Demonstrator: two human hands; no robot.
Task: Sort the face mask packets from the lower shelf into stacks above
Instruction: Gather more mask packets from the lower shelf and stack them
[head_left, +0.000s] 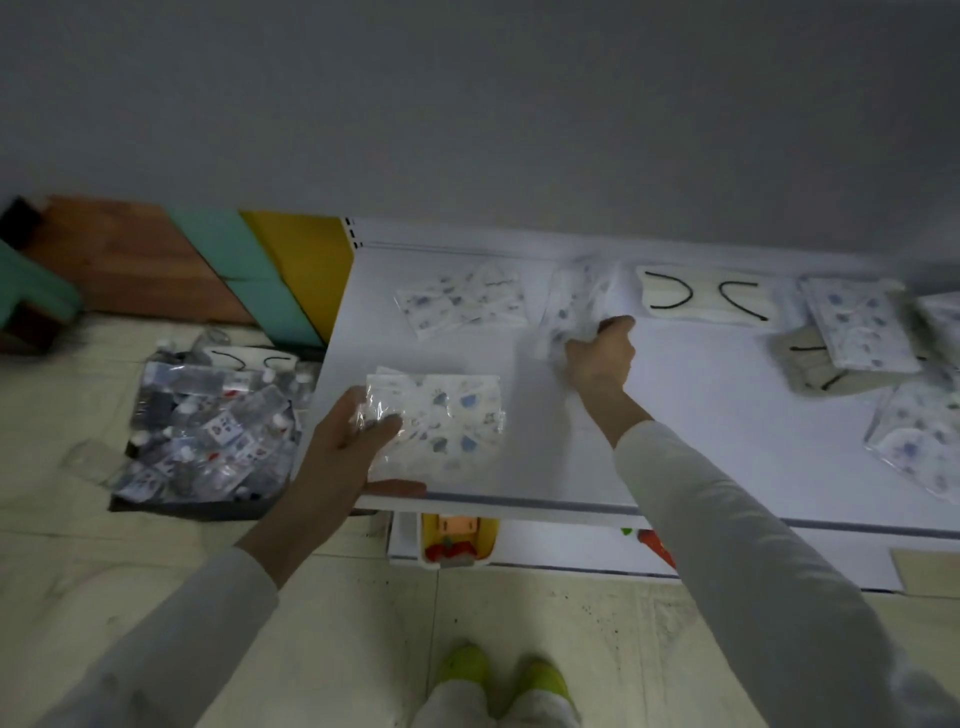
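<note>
On the white shelf (675, 415) lie several clear packets of face masks. My left hand (348, 441) grips the left end of a blue-patterned packet (447, 415) near the shelf's front edge, thumb under the edge. My right hand (602, 358) is curled round a crumpled patterned packet (566, 312) further back; the packet is blurred. A small stack of patterned packets (462, 301) lies at the back left. A white packet with black ear loops (701, 299) lies at the back right of my right hand.
More patterned and beige packets (857, 332) are piled at the shelf's right end. A box of small bottles (208, 426) stands on the floor to the left. A lower shelf (571, 551) holds a yellow-and-white container (457, 540). My feet (498, 675) stand below.
</note>
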